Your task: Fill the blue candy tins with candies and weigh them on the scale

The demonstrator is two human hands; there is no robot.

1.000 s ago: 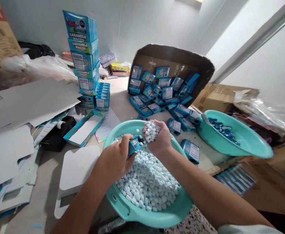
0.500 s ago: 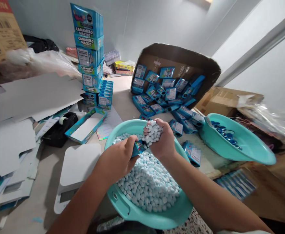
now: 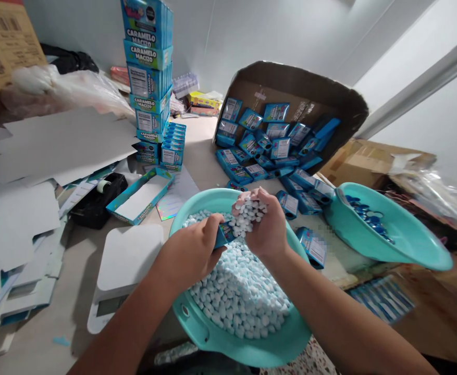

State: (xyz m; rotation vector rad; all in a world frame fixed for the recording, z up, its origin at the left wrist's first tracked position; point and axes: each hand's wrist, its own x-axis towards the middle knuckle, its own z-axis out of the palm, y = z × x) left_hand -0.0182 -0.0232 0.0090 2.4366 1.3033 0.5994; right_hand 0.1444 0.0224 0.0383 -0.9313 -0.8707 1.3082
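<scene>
My left hand (image 3: pixel 195 250) grips a small blue candy box (image 3: pixel 224 234), its end tilted toward my other hand. Cupped beside that box, my right hand (image 3: pixel 267 224) holds a heap of small pale candies (image 3: pixel 247 214), some at the box's opening. Both hands are over a turquoise basin (image 3: pixel 185 317) filled with the same pale blue and white candies (image 3: pixel 239 297). Whether candies lie inside the small box is hidden from view.
A white scale (image 3: pixel 130 255) and an open blue tray (image 3: pixel 142 198) stand left, near flat card sheets (image 3: pixel 56 146). Behind rise stacked candy boxes (image 3: pixel 148 78). A tipped carton (image 3: pixel 294 83) spills small blue boxes. Right is a second turquoise basin (image 3: pixel 408 229) with blue discs.
The cupped right hand has opened somewhat, and its candies lie looser toward the box. The left hand still holds the box. The whole view has shifted slightly.
</scene>
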